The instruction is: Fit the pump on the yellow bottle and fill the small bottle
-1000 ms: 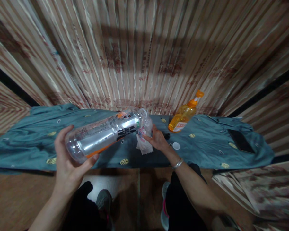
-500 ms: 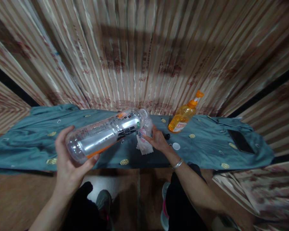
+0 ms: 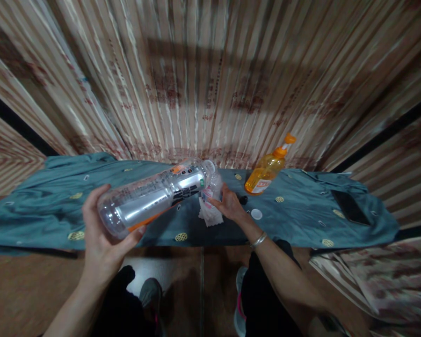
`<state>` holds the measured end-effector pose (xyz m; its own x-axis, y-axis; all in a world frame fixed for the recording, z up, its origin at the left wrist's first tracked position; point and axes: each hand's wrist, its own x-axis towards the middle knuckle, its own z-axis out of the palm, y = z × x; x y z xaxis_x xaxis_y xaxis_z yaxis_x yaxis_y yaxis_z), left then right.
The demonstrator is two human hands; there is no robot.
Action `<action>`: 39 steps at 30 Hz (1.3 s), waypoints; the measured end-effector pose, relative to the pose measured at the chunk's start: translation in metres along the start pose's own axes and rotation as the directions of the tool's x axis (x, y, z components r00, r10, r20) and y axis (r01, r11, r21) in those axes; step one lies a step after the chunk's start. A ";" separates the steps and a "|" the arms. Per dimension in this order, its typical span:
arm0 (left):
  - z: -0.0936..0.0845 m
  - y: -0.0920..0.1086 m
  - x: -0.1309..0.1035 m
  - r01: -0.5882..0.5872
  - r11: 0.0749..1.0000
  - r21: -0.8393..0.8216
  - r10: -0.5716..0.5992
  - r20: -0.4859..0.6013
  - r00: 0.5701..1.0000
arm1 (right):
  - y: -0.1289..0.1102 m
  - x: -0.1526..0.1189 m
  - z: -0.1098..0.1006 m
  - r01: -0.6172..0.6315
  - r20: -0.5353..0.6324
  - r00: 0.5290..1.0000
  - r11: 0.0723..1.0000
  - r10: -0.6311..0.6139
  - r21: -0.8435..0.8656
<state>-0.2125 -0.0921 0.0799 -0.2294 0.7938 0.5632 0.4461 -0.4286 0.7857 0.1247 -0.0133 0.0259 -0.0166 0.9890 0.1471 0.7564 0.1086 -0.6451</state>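
Observation:
My left hand point(image 3: 107, 238) grips the base of a large clear plastic bottle point(image 3: 150, 201) with a silver and orange label. That bottle is tilted, its neck pointing right and resting at or just over the mouth of a smaller clear bottle point(image 3: 215, 182). Around the small bottle closes my right hand point(image 3: 229, 203), a bracelet on its wrist. A crumpled white tissue point(image 3: 211, 215) lies beneath or against the small bottle. Whether liquid flows between the two mouths I cannot tell.
An orange pump bottle point(image 3: 265, 173) with yellow-orange liquid stands behind my right hand. Near that hand lie a white round cap point(image 3: 256, 214) and a small black object point(image 3: 243, 200). Farther right is a dark phone point(image 3: 351, 207) on the green cloth point(image 3: 294, 220). Striped curtains point(image 3: 196, 93) hang behind.
The large bottle and my left hand have shifted very slightly to the right. My right hand and the small bottle look the same.

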 end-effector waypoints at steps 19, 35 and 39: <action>0.003 0.002 0.001 -0.096 0.995 0.033 0.096 -0.002 0.995 | 0.001 0.000 0.000 0.015 -0.025 1.000 1.000 -0.014 0.010; 0.004 0.002 0.001 -0.071 0.997 0.007 0.071 0.001 0.997 | 0.000 0.000 -0.001 0.026 -0.024 0.999 0.999 -0.026 0.028; 0.004 0.003 0.001 -0.123 0.992 0.002 0.123 0.019 0.992 | 0.000 0.001 -0.001 0.016 -0.020 1.000 1.000 -0.016 0.026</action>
<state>-0.2081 -0.0911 0.0818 -0.1563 0.7432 0.6506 0.4727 -0.5221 0.7099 0.1251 -0.0129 0.0271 -0.0157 0.9850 0.1719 0.7386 0.1273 -0.6620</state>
